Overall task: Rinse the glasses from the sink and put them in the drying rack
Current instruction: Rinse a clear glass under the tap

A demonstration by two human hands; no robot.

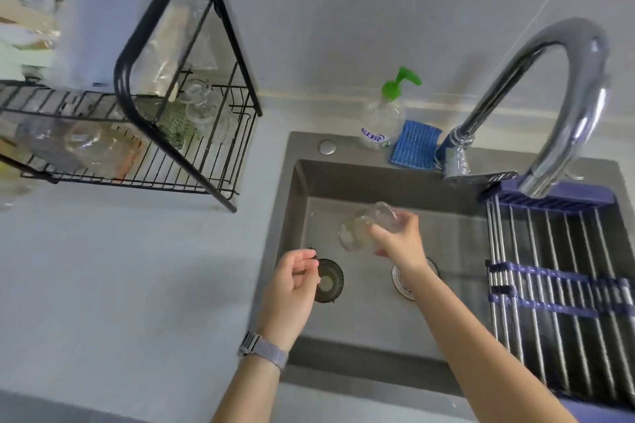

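My right hand (398, 240) grips a clear glass (364, 227) above the dark sink (299, 203); the glass lies tilted on its side, its mouth toward the lower left. My left hand (295, 276) hovers over the sink's left edge with loosely curled fingers and holds nothing. A watch is on that wrist. The black wire drying rack (178, 161) stands on the counter at the upper left, with a clear glass (201, 103) and other glassware in it.
A chrome faucet (563, 86) arches over the sink's right side. A roll-up steel rack (563, 285) covers the sink's right part. A soap bottle (383, 120) and blue sponge (415, 144) sit behind the basin. A dark strainer (330, 280) and the drain (403, 283) lie in the basin.
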